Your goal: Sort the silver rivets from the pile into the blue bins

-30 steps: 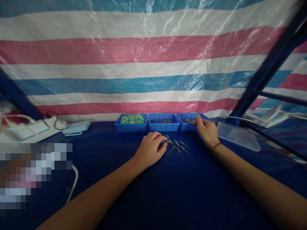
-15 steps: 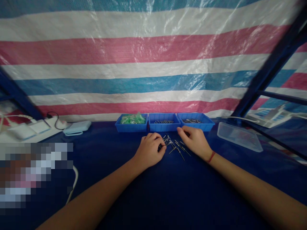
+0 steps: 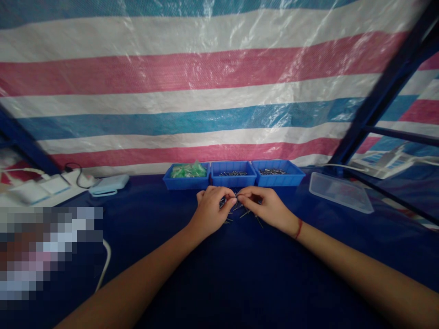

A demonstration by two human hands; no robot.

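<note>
My left hand (image 3: 213,209) is closed in a pinch, thumb against forefinger. Fingertip to fingertip with it is my right hand (image 3: 269,206), also pinching and wearing a red cord at the wrist. A thin piece, apparently a blind rivet (image 3: 236,197), shows between the two pinches, mostly covered by fingers. Loose metal blind rivets (image 3: 244,213) with long thin stems lie scattered on the dark blue table (image 3: 240,274) under and between both hands. Some are partly hidden by the left palm.
Behind the hands stand a blue bin (image 3: 187,183) with green plastic packing, a middle bin (image 3: 233,182) and a right bin (image 3: 279,180), both holding metal pieces. A clear lid (image 3: 339,192) lies right. A light blue case (image 3: 109,183) and power strip (image 3: 68,186) sit left.
My right hand has moved left from beside the loose pile to meet my left hand. Both hands now pinch close together, covering more of the rivets.
</note>
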